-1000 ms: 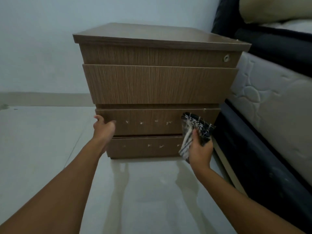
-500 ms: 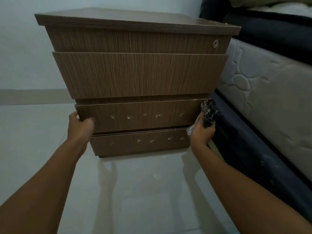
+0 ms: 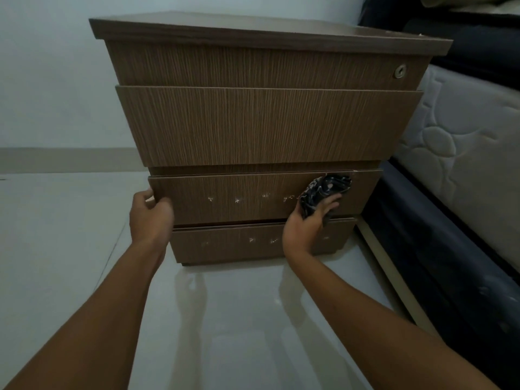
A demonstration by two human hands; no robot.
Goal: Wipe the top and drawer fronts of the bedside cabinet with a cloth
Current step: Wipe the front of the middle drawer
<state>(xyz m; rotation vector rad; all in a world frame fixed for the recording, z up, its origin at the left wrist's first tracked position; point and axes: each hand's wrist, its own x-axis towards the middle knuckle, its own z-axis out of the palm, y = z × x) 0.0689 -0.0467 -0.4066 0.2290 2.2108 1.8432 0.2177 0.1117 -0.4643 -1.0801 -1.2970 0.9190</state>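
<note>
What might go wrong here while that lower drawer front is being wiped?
The left hand grips the left edge of the third drawer front, which sits slightly out; pushing with the cloth could pinch those fingers. The chipped white marks along that front might snag the cloth. The right hand holds the cloth bunched, so it may skip parts of the surface.

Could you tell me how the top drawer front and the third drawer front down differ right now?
The top drawer front has a round metal lock at its right end; the third drawer front has none. The top one looks clean, while the third carries a row of pale marks. Nothing touches the top one; the left hand grips the third's left edge and the right hand presses the cloth against its right part. Both share the brown wood-grain finish.
</note>
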